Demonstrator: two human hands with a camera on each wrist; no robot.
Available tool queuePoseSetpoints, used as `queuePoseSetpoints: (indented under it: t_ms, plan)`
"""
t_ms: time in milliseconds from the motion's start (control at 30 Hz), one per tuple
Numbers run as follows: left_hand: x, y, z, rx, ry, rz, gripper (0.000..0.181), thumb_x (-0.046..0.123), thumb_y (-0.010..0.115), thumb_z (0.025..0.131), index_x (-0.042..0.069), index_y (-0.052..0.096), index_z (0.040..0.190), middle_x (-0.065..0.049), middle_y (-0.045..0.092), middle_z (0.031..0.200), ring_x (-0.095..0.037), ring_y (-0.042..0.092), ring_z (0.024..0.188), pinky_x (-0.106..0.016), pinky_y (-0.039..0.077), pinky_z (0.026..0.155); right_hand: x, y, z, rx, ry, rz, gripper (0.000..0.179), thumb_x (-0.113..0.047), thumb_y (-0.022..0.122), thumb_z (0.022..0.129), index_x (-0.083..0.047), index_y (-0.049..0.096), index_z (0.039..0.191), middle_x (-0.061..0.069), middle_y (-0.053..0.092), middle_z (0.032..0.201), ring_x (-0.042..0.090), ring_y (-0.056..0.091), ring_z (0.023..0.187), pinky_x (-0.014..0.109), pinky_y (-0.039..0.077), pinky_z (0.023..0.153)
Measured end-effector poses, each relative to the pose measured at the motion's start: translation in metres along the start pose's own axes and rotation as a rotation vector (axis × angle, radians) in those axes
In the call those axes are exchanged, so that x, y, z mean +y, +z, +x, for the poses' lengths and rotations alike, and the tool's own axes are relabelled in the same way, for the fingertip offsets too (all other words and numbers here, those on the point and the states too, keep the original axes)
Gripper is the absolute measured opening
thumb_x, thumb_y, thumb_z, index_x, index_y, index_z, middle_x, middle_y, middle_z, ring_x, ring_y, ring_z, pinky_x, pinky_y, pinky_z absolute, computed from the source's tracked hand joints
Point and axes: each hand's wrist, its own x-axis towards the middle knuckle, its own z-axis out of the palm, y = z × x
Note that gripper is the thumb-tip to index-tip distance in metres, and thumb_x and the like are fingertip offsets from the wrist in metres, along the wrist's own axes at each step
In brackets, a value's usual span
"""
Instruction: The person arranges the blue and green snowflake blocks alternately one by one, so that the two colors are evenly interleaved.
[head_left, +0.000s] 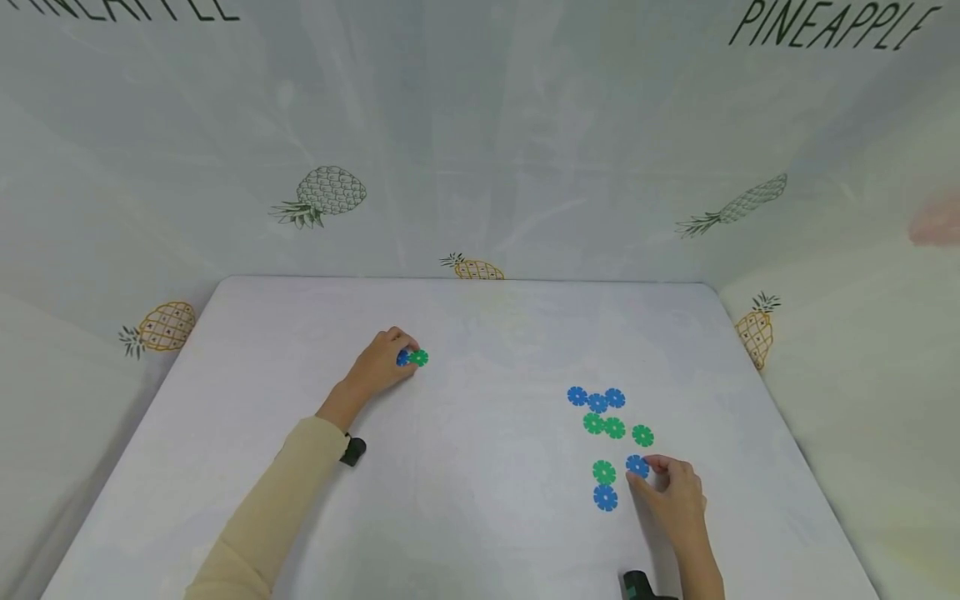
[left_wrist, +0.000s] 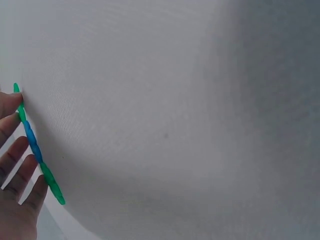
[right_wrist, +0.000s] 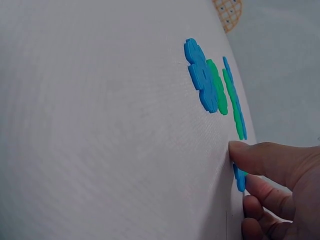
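Observation:
My left hand [head_left: 378,365] is at the left middle of the white table, gripping a short row of notched plastic discs. A blue disc [head_left: 402,358] and a green disc [head_left: 419,357] show between thumb and fingers in the head view. From the left wrist, the row reads green, blue [left_wrist: 32,142], green [left_wrist: 52,183], edge-on along the fingers. At the lower right, my right hand [head_left: 681,500] pinches a blue disc [head_left: 637,466] by its edges between thumb and index finger. Seen from the right wrist, the thumb [right_wrist: 255,155] partly hides that disc [right_wrist: 240,179].
Beside the right hand, a green disc [head_left: 603,472] meets a blue disc [head_left: 605,497]. Farther back lie a row of blue discs [head_left: 597,403], a green pair [head_left: 603,425] and a single green disc [head_left: 642,436]. A pineapple-print cloth [head_left: 480,167] hangs behind the table [head_left: 480,533].

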Motion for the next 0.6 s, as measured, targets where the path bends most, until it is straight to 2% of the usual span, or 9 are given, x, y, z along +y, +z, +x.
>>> queuePoseSetpoints:
  t_ms: [600]
  plan:
    - [0.0038,-0.0043,-0.0009,-0.016,-0.003,-0.012,0.03,0.02,0.068,0.084,0.008,0.061,0.111,-0.011,0.052,0.117,-0.029,0.046,0.108,-0.046,0.043,0.094,-0.0021,-0.001,-0.0012,0.006,-0.008,0.001,0.04,-0.017,0.067,0.083,0.005,0.052,0.114,0.025,0.045,0.116,0.039,0.035,0.108,0.058,0.023,0.095]
